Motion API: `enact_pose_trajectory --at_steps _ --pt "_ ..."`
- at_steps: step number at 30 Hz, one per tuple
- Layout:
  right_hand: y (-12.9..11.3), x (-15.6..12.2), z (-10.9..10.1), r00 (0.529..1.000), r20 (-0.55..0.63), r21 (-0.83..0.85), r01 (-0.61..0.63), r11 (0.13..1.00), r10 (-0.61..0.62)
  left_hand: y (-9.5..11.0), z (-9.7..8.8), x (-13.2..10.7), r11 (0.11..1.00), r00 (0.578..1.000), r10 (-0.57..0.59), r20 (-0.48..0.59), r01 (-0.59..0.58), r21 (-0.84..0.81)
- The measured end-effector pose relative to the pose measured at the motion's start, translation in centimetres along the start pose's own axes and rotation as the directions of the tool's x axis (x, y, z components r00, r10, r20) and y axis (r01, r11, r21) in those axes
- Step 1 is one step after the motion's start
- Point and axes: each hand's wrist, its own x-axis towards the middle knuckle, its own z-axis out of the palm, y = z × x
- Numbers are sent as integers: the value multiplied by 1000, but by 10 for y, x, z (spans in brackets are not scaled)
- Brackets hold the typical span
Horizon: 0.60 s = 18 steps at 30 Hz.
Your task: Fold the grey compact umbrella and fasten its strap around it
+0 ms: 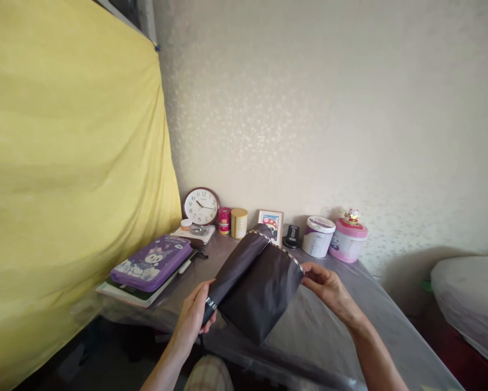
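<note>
While one side of the umbrella point(254, 285) lies in a narrow roll, a wide flap point(268, 293) spreads loose, so it seems about half gathered, the flap remaining. Its cloth is dark and plain, edged with checked trim point(286, 253). It is held over the table's point(341, 331) six o'clock side; the left hand point(195, 309) curls around its seven o'clock handle point(209, 311), the right hand point(327, 285) pinching the three o'clock trim.

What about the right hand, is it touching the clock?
No, the right hand pinches the edge of the dark umbrella, apart from the clock.
</note>
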Motion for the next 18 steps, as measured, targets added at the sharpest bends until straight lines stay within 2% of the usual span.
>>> enact_pose_trajectory --at_steps 3,7,12,18 --pt "-5 0 4 987 -99 -111 114 987 -125 -4 1 0 1000 1000 8 18 -7 -8" --pt "-10 0 10 929 -187 -238 271 933 -318 -9 3 1 1000 999 -19 39 18 3" --pt "-7 1 16 950 -185 -177 219 960 -251 -15 7 -2 998 997 -52 63 50 28" --pt "-13 -1 12 925 -91 -408 303 861 -368 -17 12 -4 997 993 -69 91 66 34"
